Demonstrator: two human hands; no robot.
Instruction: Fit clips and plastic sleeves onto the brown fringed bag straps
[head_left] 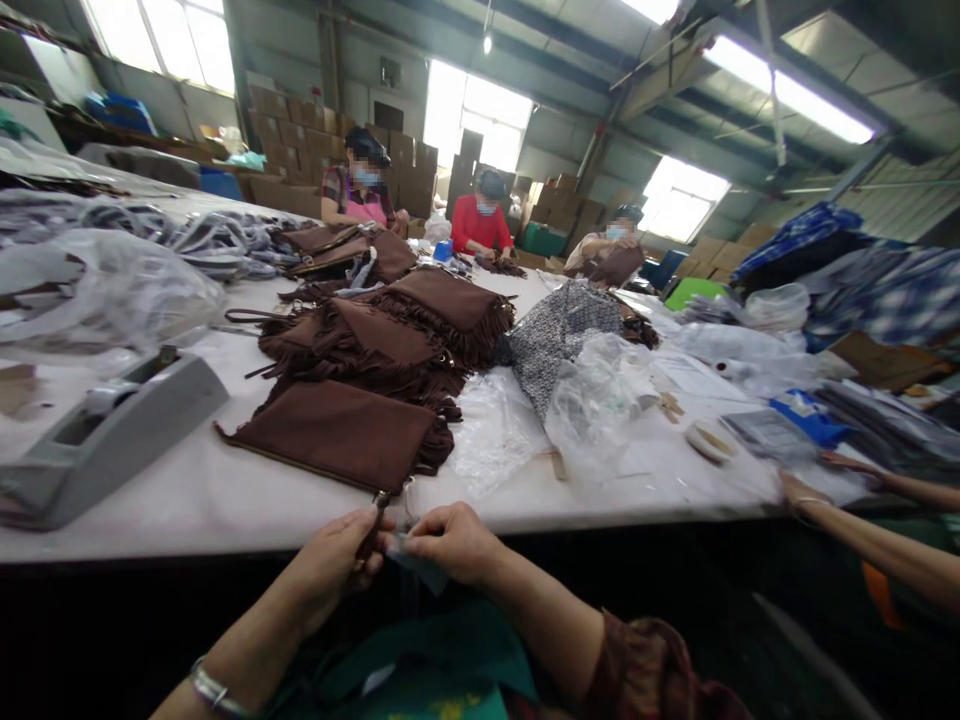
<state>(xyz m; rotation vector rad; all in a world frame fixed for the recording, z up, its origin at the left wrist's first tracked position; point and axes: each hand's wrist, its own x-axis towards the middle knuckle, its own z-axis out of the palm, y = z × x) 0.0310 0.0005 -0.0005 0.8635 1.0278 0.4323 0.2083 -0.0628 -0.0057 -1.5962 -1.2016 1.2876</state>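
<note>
A brown fringed pouch lies flat at the table's near edge, its zipper side toward me and its fringe to the right. My left hand pinches the short brown strap that hangs from metal hardware at the pouch's near corner. Close beside it, my right hand is closed on a small piece of thin translucent plastic. The fingertips of both hands nearly meet, so the exact contact between strap and plastic is hidden. Behind this pouch rises a pile of more brown fringed pouches.
A grey tape dispenser stands at the left, near a clear plastic bag. Right of the pouches lie patterned grey fabric, crumpled plastic and a tape roll. Another person's hands rest at the right edge; several people work opposite.
</note>
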